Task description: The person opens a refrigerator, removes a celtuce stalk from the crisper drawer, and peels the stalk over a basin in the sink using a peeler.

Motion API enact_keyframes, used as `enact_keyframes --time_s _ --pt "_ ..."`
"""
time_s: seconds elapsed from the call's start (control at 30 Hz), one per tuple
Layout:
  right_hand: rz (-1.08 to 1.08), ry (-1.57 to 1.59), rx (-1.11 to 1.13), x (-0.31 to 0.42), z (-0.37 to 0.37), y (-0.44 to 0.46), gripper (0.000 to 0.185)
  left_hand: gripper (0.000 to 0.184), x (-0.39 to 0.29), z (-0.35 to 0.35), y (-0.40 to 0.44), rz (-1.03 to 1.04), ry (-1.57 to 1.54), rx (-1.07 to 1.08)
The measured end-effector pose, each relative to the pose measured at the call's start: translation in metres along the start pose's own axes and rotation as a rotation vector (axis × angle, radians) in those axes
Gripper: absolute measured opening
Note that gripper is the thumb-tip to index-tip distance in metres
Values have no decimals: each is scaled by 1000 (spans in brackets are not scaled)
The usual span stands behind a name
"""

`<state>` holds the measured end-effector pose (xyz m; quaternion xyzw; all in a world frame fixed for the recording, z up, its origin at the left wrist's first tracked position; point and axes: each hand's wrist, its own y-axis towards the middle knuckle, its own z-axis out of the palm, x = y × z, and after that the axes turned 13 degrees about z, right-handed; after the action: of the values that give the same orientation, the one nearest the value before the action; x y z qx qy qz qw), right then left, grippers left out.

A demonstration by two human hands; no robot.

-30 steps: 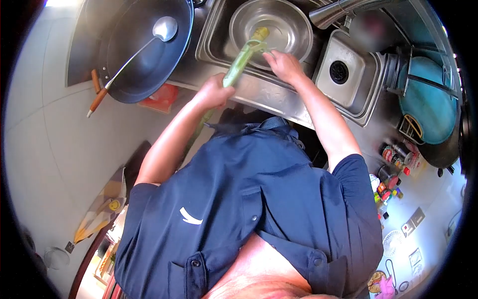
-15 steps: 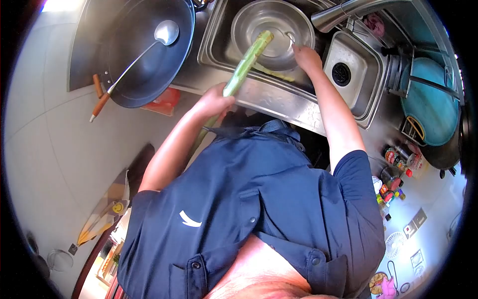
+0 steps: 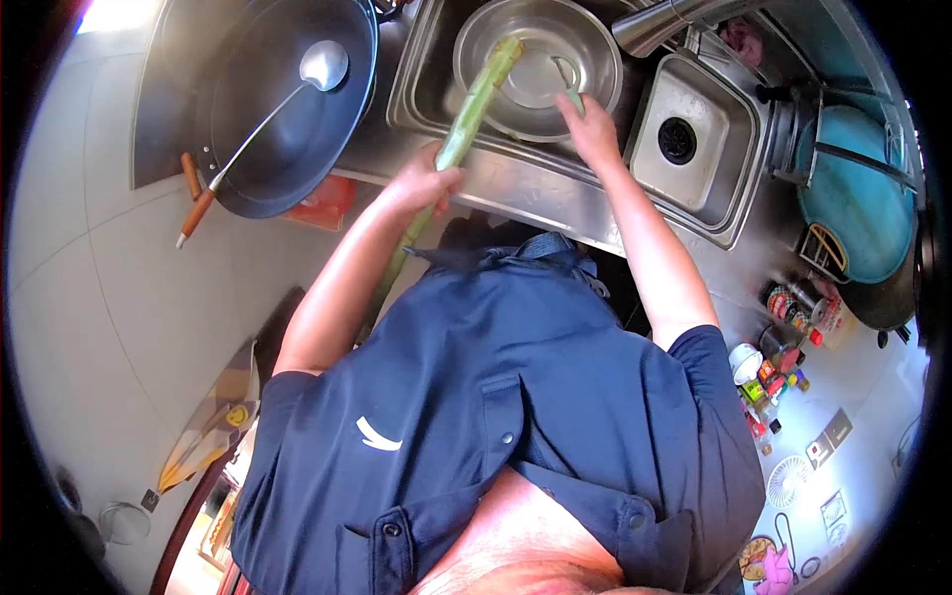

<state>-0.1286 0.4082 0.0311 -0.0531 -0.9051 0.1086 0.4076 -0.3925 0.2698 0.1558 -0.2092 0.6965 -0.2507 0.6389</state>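
Note:
My left hand [image 3: 424, 185] is wrapped round a long green stalk [image 3: 466, 124], perhaps celtuce. The stalk slants up over the sink's front edge, its far end above a round steel basin [image 3: 595, 104]. Its upper part looks pale and peeled; the lower end runs down beside my left forearm. In my right hand [image 3: 592, 131], closed, is a peeler [image 3: 573, 97] with a greenish handle and a curved metal head. The peeler is over the basin, to the right of the stalk and apart from it.
The basin sits in the large bowl of a steel sink [image 3: 405, 104], with a smaller sink bowl [image 3: 684, 183] to its right. A faucet [image 3: 650, 30] reaches in from above. A dark wok [image 3: 248, 109] holding a ladle [image 3: 324, 65] stands at left. Bottles [image 3: 773, 382] crowd the right side.
My right hand has moved left with the peeler, whose head shows more plainly. My left hand and the stalk have shifted slightly left. The pale peel strip at the sink's front no longer shows clearly.

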Motion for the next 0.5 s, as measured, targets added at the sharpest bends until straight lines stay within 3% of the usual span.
enact_keyframes --time_s 0.17,0.4,0.5 --pt "113 -148 395 0 -15 -1 34 41 3 -7 -5 26 -50 -28" --pt "-26 -426 417 9 45 1 44 33 2 -8 -17 -3 -4 -41" --pt "8 -448 479 18 49 2 47 30 7 -8 -22 -9 10 -66"
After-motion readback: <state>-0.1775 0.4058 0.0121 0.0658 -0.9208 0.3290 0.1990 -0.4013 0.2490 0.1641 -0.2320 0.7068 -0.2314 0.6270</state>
